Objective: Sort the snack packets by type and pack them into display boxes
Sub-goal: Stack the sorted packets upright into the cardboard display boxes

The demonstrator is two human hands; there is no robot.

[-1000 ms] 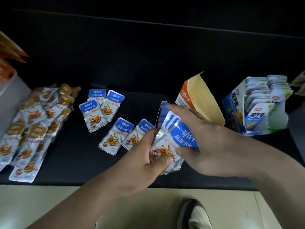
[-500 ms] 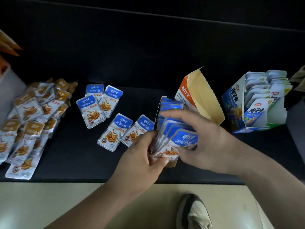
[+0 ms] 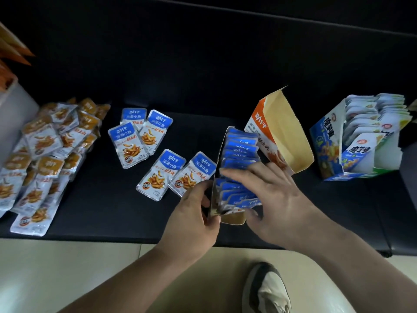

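Black cushion [image 3: 90, 211]: display box [image 3: 290, 136] near front edge.

This looks like a living or waiting room, not a shop floor. The goods lie on a dark padded sofa seat [image 3: 94, 211], whose backrest [image 3: 203, 53] rises at 12 o'clock. Pale tiled floor [image 3: 67, 267] and a shoe [image 3: 268, 290] show at 6 o'clock. Loose snack packets [image 3: 45, 143] spread at 9 o'clock; an orange display box [image 3: 279, 136] and a blue display box [image 3: 325, 141] stand toward 3 o'clock.
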